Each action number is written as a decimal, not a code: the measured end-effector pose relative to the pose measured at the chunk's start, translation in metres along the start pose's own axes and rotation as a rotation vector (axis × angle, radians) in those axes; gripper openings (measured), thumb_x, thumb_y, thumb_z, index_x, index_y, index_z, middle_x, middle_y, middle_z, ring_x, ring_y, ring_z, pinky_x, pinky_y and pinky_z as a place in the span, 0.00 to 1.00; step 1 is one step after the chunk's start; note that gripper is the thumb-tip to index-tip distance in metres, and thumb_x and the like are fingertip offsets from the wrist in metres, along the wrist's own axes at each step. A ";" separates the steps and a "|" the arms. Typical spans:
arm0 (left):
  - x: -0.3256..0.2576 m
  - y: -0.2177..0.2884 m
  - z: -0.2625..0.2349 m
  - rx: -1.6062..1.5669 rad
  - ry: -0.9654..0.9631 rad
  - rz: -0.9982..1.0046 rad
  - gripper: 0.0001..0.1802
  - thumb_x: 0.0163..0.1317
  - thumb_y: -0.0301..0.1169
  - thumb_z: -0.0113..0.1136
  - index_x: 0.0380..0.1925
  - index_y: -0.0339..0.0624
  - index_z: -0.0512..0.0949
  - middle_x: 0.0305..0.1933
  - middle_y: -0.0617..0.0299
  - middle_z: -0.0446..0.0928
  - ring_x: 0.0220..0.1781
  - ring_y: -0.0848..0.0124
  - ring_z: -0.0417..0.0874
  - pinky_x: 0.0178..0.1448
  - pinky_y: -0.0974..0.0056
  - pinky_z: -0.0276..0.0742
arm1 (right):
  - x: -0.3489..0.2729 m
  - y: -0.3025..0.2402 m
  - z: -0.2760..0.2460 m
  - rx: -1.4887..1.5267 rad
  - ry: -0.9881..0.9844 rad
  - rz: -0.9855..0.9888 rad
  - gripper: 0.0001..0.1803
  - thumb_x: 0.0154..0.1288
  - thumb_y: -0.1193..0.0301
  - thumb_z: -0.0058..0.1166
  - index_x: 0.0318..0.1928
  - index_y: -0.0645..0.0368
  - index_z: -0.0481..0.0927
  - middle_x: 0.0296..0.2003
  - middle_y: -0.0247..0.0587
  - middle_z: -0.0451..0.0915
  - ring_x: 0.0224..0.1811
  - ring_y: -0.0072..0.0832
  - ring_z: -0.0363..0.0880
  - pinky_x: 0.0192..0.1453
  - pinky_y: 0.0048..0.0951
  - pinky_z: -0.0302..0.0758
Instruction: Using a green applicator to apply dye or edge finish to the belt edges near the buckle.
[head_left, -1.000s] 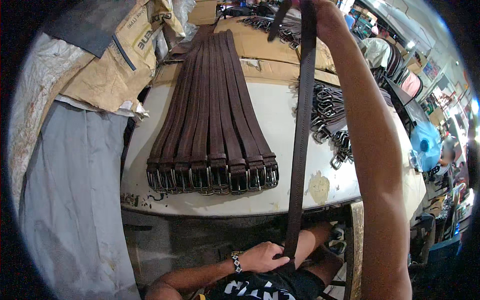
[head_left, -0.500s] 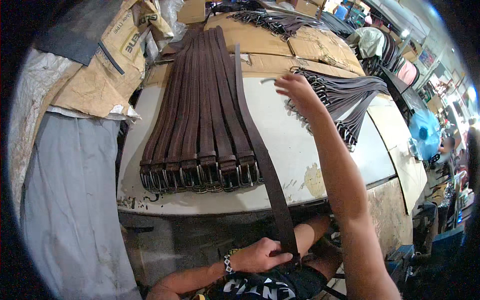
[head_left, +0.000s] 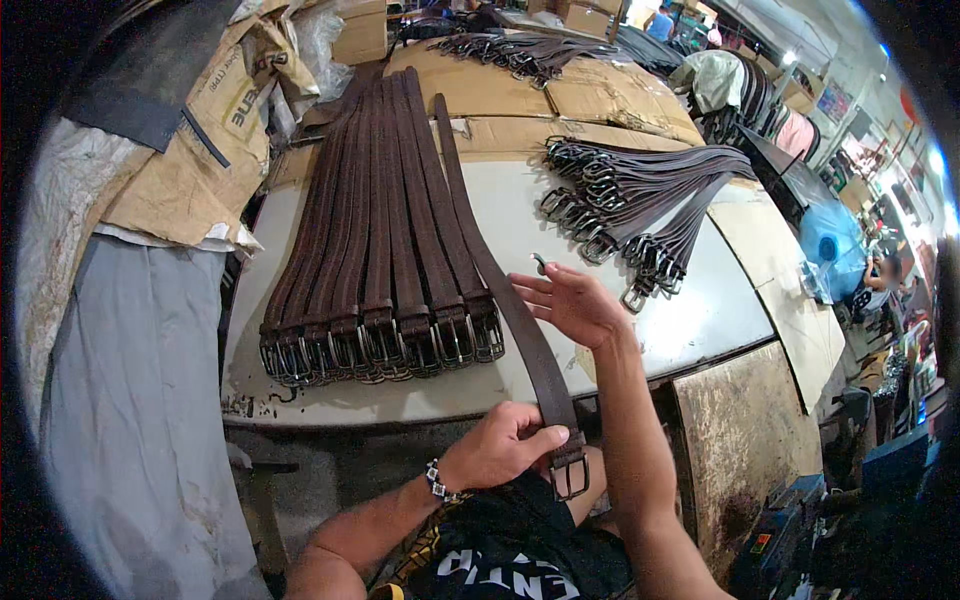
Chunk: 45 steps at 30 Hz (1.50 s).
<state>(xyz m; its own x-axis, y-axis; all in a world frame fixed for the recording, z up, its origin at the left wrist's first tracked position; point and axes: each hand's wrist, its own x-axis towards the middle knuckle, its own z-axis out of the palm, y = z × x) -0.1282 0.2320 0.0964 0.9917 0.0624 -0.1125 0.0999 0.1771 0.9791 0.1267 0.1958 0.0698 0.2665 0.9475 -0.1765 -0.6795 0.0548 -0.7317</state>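
Note:
My left hand (head_left: 505, 445) is closed on a dark brown belt (head_left: 500, 285) just above its metal buckle (head_left: 571, 478), which hangs over the table's front edge. The rest of the strap runs away across the table, beside a row of matching buckled belts (head_left: 385, 220) laid side by side. To the right of the strap is my right hand (head_left: 575, 300), palm turned toward it and several fingers extended. A small dark curved thing with a pale tip (head_left: 541, 263) seems pinched at its upper fingertips; its kind is too small to tell.
A fanned pile of buckled belts (head_left: 640, 200) lies on the right of the white tabletop (head_left: 500, 185). More belts (head_left: 530, 52) rest on cardboard (head_left: 640, 100) behind. Sacks and grey cloth (head_left: 140, 400) stand at left. A person (head_left: 878, 285) sits far right.
My right hand has come back from beside the far belt pile to the held strap. My left hand has risen slightly, and the buckle now shows below it. The view has shifted a little.

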 end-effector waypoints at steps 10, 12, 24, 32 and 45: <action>0.033 0.017 -0.005 0.499 0.220 0.314 0.24 0.71 0.35 0.61 0.62 0.33 0.76 0.61 0.59 0.78 0.59 0.72 0.78 0.62 0.64 0.75 | -0.126 0.036 0.061 0.094 0.394 -0.365 0.08 0.78 0.68 0.49 0.49 0.57 0.75 0.63 0.55 0.76 0.65 0.38 0.76 0.62 0.38 0.75; 0.043 0.017 -0.003 0.466 0.170 0.282 0.27 0.71 0.35 0.60 0.68 0.37 0.72 0.67 0.56 0.72 0.67 0.67 0.73 0.68 0.61 0.72 | -0.165 0.049 0.064 0.122 0.351 -0.389 0.07 0.78 0.69 0.49 0.50 0.58 0.74 0.60 0.52 0.78 0.63 0.36 0.77 0.62 0.38 0.74; 0.146 0.038 -0.046 -0.543 0.220 0.107 0.18 0.74 0.38 0.51 0.52 0.34 0.76 0.56 0.47 0.81 0.56 0.58 0.83 0.65 0.55 0.76 | -0.196 0.076 0.082 0.108 0.209 -0.509 0.06 0.78 0.70 0.49 0.48 0.60 0.72 0.46 0.46 0.82 0.50 0.36 0.84 0.55 0.36 0.83; 0.272 0.079 -0.177 -0.884 0.415 0.220 0.17 0.69 0.25 0.40 0.49 0.17 0.68 0.46 0.35 0.80 0.46 0.47 0.85 0.53 0.49 0.86 | -0.295 0.105 0.105 -0.139 0.687 -0.505 0.06 0.77 0.72 0.52 0.43 0.62 0.75 0.41 0.43 0.83 0.36 0.22 0.79 0.41 0.25 0.74; 0.267 0.209 -0.251 -0.137 0.327 0.650 0.17 0.74 0.25 0.39 0.50 0.27 0.76 0.48 0.40 0.83 0.47 0.50 0.87 0.52 0.50 0.86 | -0.372 0.179 0.093 -0.217 0.662 -0.367 0.08 0.77 0.68 0.54 0.41 0.58 0.74 0.34 0.40 0.80 0.30 0.24 0.78 0.36 0.29 0.76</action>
<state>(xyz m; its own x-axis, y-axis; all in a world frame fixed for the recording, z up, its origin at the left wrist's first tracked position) 0.1369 0.5321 0.2284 0.7703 0.4822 0.4173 -0.5315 0.1239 0.8379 -0.1570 -0.1175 0.0658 0.8461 0.4924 -0.2042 -0.3384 0.2003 -0.9194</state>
